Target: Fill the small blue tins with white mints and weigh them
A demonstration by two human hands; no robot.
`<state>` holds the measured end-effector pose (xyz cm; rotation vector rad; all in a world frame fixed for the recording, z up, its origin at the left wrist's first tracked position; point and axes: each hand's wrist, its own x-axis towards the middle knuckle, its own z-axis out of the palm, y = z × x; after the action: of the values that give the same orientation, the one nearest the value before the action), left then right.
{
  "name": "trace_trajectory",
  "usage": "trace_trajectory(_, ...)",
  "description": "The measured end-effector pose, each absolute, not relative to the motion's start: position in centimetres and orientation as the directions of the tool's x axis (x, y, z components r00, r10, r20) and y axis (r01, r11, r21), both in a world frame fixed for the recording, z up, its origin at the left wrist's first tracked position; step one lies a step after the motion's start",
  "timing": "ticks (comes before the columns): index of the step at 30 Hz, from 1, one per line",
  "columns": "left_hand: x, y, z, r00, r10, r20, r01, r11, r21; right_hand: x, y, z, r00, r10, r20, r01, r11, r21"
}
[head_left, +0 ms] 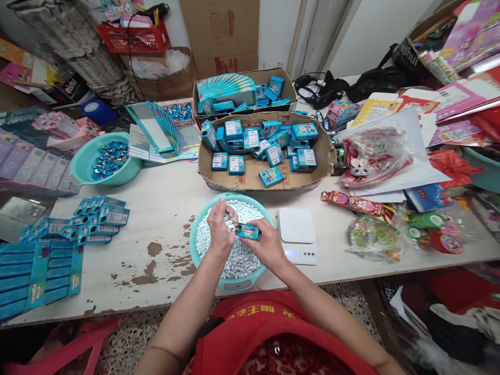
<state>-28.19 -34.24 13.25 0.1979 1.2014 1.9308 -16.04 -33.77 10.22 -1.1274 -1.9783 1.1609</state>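
Observation:
A turquoise basin (237, 284) full of small white candies (242, 259) stands in front of me at the table's near edge. Above it my left hand (222, 225) is curled around a few of the candies, at the end of a small blue candy box (248, 231). My right hand (269, 242) grips that box, which lies on its side with its printed face up. Fingers cover part of the box's opening. Just right of the basin sits a white digital scale (297, 226).
Behind the basin, a cardboard tray (242, 179) holds several blue boxes, with another carton (289, 78) behind it. At left are a bowl of blue pieces (111, 159) and stacked blue boxes (105, 216). Packaging and a red candy box (351, 203) lie at right.

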Motion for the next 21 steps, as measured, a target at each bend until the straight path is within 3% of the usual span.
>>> trace_trajectory(16,-28.4,-32.9,12.7,-0.652,0.688,-0.319,-0.531,-0.113,0.84,-14.6,-32.3,10.6,-0.421,0.907,-0.012,0.271,0.113,-0.956)
trace_trajectory(19,-30.2,-34.4,10.7,-0.678,0.688,-0.258,-0.267,0.096,0.959,-11.8,-31.6,11.0,-0.388,0.92,-0.057,0.163,0.007,-0.987)
trace_trajectory(21,-31.4,-35.8,9.2,-0.595,0.776,-0.207,0.11,0.334,0.936,-9.3,-31.0,10.7,-0.313,0.946,-0.09,0.13,-0.052,-0.99)
